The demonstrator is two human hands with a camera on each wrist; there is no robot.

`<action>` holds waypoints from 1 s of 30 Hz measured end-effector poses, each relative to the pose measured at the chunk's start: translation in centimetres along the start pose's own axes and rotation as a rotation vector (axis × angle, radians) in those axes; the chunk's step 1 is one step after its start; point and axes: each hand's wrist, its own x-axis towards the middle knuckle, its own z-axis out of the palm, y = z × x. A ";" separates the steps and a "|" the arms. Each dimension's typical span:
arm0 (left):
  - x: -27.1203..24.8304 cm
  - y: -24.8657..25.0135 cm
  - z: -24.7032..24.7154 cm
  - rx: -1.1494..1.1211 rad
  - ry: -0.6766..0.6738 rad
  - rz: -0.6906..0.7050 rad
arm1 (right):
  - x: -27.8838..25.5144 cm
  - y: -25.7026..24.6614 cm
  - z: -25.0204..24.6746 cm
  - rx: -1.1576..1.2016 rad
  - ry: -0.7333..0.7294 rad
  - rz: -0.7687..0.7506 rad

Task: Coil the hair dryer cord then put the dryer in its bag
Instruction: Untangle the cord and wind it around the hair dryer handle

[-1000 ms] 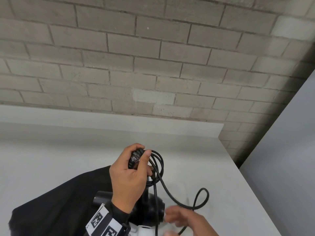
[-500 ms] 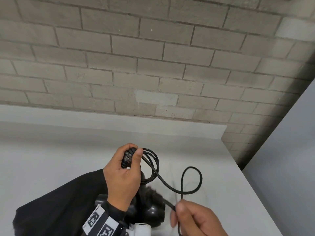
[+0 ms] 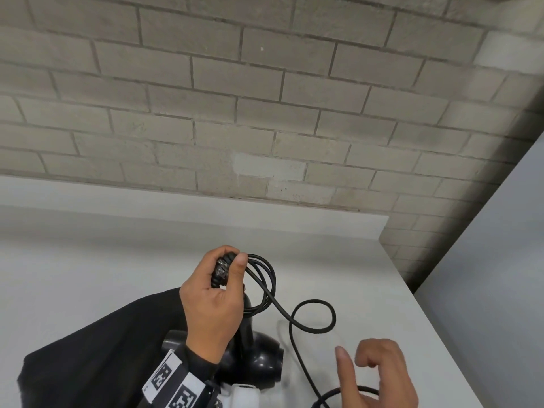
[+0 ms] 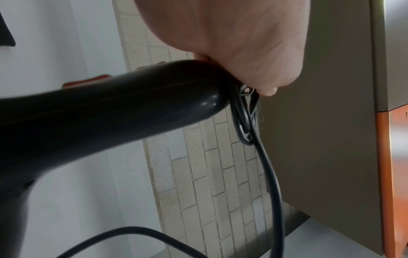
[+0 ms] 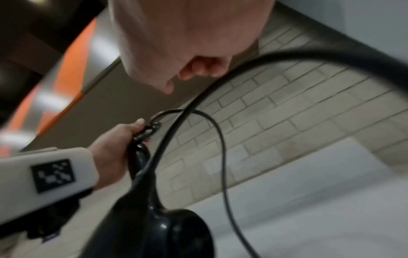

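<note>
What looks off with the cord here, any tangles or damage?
Mostly fine. The left hand grips a few neat loops, but the loose cord has twisted into a stray loop on the counter. No visible damage.
</note>
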 end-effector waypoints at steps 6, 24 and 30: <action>-0.1 0.0 -0.1 0.028 0.001 0.019 | 1.1 -3.0 3.0 0.081 -0.381 -0.001; -0.1 1.0 -0.3 -0.039 -0.249 0.322 | 14.4 -7.7 2.7 0.325 -0.489 -0.208; 0.1 1.2 -0.8 -0.012 -0.260 0.377 | 13.6 -7.4 4.7 0.520 -0.567 0.059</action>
